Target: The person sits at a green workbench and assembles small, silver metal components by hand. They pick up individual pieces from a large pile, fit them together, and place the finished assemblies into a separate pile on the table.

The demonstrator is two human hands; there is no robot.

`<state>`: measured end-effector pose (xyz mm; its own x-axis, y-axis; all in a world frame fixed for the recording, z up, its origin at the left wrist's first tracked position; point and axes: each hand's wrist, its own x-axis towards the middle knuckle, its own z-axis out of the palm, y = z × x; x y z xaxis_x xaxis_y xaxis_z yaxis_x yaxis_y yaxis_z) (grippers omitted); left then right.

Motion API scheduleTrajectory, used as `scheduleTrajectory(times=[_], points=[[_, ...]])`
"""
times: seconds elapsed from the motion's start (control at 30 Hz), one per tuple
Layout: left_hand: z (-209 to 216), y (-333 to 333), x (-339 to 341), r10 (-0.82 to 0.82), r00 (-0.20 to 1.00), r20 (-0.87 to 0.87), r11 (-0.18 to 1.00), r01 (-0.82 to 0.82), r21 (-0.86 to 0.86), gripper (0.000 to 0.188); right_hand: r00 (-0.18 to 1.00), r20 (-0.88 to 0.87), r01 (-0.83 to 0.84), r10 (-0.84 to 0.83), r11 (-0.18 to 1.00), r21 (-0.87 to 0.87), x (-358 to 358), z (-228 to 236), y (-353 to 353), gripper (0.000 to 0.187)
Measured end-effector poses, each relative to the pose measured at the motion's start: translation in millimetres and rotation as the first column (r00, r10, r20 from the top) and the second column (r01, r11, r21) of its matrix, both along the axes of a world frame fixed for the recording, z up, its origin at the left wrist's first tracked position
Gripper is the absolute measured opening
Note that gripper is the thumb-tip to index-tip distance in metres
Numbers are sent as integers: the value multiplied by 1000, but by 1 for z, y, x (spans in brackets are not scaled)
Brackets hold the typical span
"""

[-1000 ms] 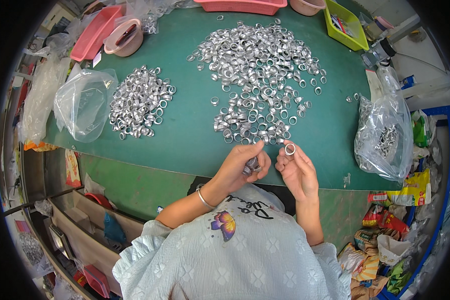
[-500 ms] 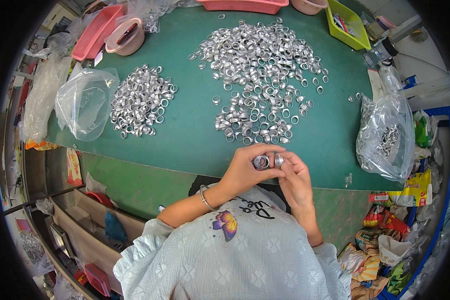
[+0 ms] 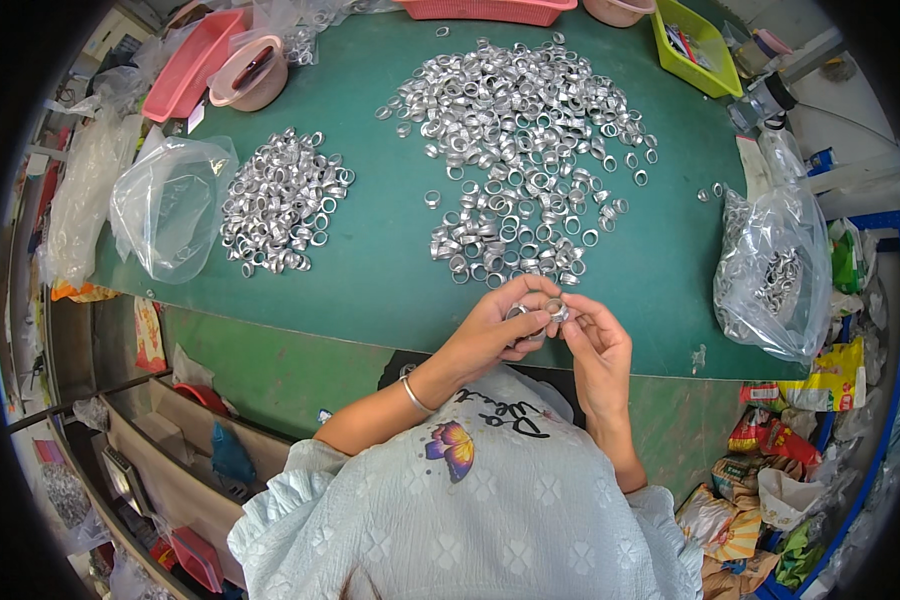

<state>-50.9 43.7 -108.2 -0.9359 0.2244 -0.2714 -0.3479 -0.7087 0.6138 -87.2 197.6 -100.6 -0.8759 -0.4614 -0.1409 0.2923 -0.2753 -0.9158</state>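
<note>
Near the table's front edge, my left hand [image 3: 482, 338] is curled around a few silver metal rings [image 3: 517, 313], partly hidden by its fingers. Between the fingertips of my right hand [image 3: 602, 358], a single silver ring [image 3: 557, 312] is pinched, its round opening showing. The fingers of both hands come close together at this ring; whether the left fingers also touch it is hard to tell. Just beyond the hands lies a large spread pile of similar rings [image 3: 515, 110]. A smaller ring pile [image 3: 282, 200] sits to the left.
On the green table [image 3: 370, 270], a clear plastic bag [image 3: 170, 210] lies at left and a bag of rings [image 3: 770, 280] at right. Along the far side stand a pink tray [image 3: 195, 65], a pink bowl [image 3: 255, 75] and a yellow-green basket [image 3: 695, 50].
The ring at my right fingertips has turned from edge-on to showing its opening. My left fingers have curled in, the thumb now lying across the held rings.
</note>
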Motion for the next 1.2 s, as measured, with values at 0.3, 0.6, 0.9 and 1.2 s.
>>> scheduleTrajectory(times=[0.3,0.6,0.9,1.2], points=[[4,-1,0,-40,999,-6,970,38,-239,31,993,-116,18,-20,1000,-14,-5,-11,4,22],[6,5,4,52,964,-259,872,-170,-459,27,642,-734,584,222,478,655,-36,-49,3,40],[-2,-6,2,21,996,91,947,-49,316,17,653,-745,594,131,521,613,-38,-55,10,12],[-26,14,28,-460,827,324,702,115,703,32,976,77,196,-203,976,94,-34,-50,14,7]])
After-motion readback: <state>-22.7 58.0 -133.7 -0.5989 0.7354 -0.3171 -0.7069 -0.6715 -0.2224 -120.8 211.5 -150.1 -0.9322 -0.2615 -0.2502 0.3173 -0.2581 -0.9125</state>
